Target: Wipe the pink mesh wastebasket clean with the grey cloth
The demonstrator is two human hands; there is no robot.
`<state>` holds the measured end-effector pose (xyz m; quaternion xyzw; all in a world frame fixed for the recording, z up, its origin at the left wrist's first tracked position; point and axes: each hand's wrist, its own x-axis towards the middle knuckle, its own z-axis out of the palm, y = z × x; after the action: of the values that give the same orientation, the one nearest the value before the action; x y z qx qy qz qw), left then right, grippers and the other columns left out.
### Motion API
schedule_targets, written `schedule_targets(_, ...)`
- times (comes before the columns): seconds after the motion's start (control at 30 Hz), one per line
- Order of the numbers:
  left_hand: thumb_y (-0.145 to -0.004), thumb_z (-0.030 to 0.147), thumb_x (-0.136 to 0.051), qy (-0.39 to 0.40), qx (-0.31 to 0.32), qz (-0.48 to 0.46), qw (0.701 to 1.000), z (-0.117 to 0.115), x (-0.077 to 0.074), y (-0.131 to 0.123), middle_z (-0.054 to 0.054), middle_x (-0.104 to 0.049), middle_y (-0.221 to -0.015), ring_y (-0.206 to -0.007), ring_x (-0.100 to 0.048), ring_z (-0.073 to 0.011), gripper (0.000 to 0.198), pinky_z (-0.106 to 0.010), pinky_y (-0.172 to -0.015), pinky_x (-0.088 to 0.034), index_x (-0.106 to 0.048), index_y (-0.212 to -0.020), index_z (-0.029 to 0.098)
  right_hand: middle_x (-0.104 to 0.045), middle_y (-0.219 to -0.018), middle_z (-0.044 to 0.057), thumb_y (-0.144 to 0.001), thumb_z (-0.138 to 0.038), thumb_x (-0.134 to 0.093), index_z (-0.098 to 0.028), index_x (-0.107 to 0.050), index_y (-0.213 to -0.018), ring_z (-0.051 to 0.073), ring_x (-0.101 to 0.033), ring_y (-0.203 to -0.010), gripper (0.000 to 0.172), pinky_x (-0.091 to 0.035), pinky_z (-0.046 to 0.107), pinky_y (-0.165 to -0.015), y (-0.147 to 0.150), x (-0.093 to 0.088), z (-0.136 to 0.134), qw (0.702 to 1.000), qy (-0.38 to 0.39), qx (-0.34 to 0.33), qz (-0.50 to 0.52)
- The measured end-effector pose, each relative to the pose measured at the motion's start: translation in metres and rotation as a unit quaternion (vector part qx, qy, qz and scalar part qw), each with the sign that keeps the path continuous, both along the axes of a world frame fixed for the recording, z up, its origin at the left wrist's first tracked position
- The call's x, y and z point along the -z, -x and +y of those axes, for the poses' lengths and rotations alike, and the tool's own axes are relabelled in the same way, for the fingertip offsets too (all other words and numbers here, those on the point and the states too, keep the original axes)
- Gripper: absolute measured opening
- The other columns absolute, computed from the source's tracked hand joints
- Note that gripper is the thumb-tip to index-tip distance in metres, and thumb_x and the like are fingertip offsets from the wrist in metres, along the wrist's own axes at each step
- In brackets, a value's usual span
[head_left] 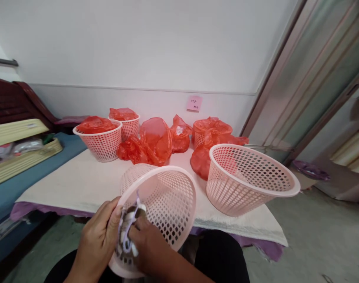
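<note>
One tilted basket (pixel 166 206) (pink, perforated)

Baskets (pixel 167 192) pale pink, lattice of holes — bags (pixel 157 137) red; cord (pixel 125 240) lilac — cloth (pixel 79 177) cream, underlayer (pixel 272 249) purple.

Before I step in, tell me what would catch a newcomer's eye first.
Probably the tilted pink perforated basket in the centre foreground, with the left hand at its rim and the right hand reaching inside. Next, the bright red plastic bags behind it, vivid against the pale cloth. Lastly, the small pink note on the white wall above them.
</note>
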<state>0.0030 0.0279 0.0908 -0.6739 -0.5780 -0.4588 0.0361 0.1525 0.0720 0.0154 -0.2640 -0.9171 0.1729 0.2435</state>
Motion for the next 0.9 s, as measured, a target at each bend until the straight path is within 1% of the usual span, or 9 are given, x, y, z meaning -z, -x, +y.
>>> schedule_targets(0.1,-0.095,0.025,-0.047,-0.01,0.007,0.012,1.0,0.006,-0.001,0.002,-0.002,-0.067,-0.102,-0.095,-0.065,-0.0132,0.026,-0.02,-0.083,-0.047,-0.06,-0.117,0.025,-0.067,-0.107,0.012,-0.08,-0.024,-0.061,-0.021,-0.063,-0.109,0.027,-0.063,-0.093,0.029,-0.052,0.041,-0.079,0.004,0.027,0.031,0.986,-0.055,0.056,-0.146)
schedule_targets(0.17,-0.095,0.024,-0.048,-0.007,0.021,0.018,1.0,0.007,0.001,0.001,-0.002,-0.068,-0.104,-0.095,-0.066,-0.0137,0.028,-0.021,-0.083,-0.048,-0.059,-0.121,0.025,-0.069,-0.1,0.015,-0.083,-0.018,-0.056,-0.017,-0.067,-0.102,0.029,-0.064,-0.091,0.021,-0.052,0.044,-0.077,0.006,0.036,0.057,0.976,-0.06,0.101,-0.185)
schedule_targets(0.27,-0.095,0.021,-0.048,-0.004,0.056,0.043,0.997,0.009,0.005,0.001,-0.003,-0.068,-0.109,-0.097,-0.066,-0.0141,0.036,-0.022,-0.084,-0.05,-0.053,-0.13,0.027,-0.069,-0.099,0.021,-0.086,-0.013,-0.05,-0.011,-0.07,-0.097,0.032,-0.064,-0.095,0.023,-0.05,0.049,-0.079,0.009,0.039,0.088,0.965,-0.056,0.156,-0.202)
schedule_targets(0.33,-0.095,0.019,-0.047,-0.004,0.062,0.058,0.996,0.011,0.006,0.002,-0.003,-0.068,-0.107,-0.099,-0.066,-0.0138,0.039,-0.022,-0.084,-0.05,-0.051,-0.133,0.028,-0.069,-0.098,0.021,-0.085,-0.014,-0.052,-0.011,-0.07,-0.096,0.034,-0.065,-0.094,0.021,-0.05,0.05,-0.078,0.01,0.036,0.094,0.964,-0.052,0.163,-0.206)
schedule_targets(0.47,-0.096,0.019,-0.046,-0.013,0.047,0.075,0.996,0.02,0.001,0.01,-0.002,-0.067,-0.099,-0.093,-0.065,-0.012,0.033,-0.021,-0.082,-0.049,-0.055,-0.127,0.025,-0.069,-0.096,0.016,-0.069,-0.024,-0.071,-0.017,-0.069,-0.095,0.032,-0.067,-0.085,0.027,-0.052,0.042,-0.071,-0.002,0.027,0.065,0.972,-0.036,0.104,-0.208)
schedule_targets(0.63,-0.096,0.024,-0.046,-0.027,0.025,0.057,0.998,0.036,-0.016,0.02,-0.005,-0.071,-0.101,-0.092,-0.067,-0.0129,0.024,-0.02,-0.084,-0.047,-0.063,-0.113,0.018,-0.065,-0.088,0.003,-0.072,-0.035,-0.073,-0.026,-0.063,-0.093,0.022,-0.063,-0.074,0.026,-0.053,0.032,-0.064,-0.036,0.021,0.001,0.986,-0.054,-0.02,-0.156)
schedule_targets(0.7,-0.096,0.03,-0.046,-0.009,0.019,0.028,0.999,0.045,-0.024,0.021,-0.005,-0.073,-0.1,-0.089,-0.067,-0.0145,0.027,-0.022,-0.081,-0.048,-0.066,-0.109,0.017,-0.065,-0.085,0.004,-0.079,-0.033,-0.069,-0.024,-0.062,-0.097,0.022,-0.061,-0.071,0.021,-0.054,0.034,-0.062,-0.044,0.028,-0.016,0.984,-0.12,-0.009,-0.128)
schedule_targets(0.77,-0.096,0.036,-0.046,0.013,0.02,0.003,1.0,0.054,-0.031,0.019,-0.004,-0.074,-0.098,-0.085,-0.068,-0.0158,0.03,-0.024,-0.078,-0.049,-0.068,-0.108,0.018,-0.066,-0.087,0.007,-0.085,-0.029,-0.064,-0.022,-0.061,-0.107,0.025,-0.06,-0.073,0.023,-0.055,0.039,-0.063,-0.044,0.041,-0.024,0.978,-0.181,0.045,-0.097)
schedule_targets(0.9,-0.095,0.04,-0.046,0.052,0.051,-0.015,0.997,0.068,-0.035,0.011,-0.005,-0.073,-0.104,-0.089,-0.066,-0.0173,0.033,-0.027,-0.082,-0.047,-0.068,-0.11,0.021,-0.066,-0.106,0.014,-0.085,-0.027,-0.064,-0.019,-0.058,-0.122,0.03,-0.059,-0.09,0.039,-0.055,0.047,-0.075,-0.034,0.066,-0.02,0.969,-0.217,0.116,-0.031)
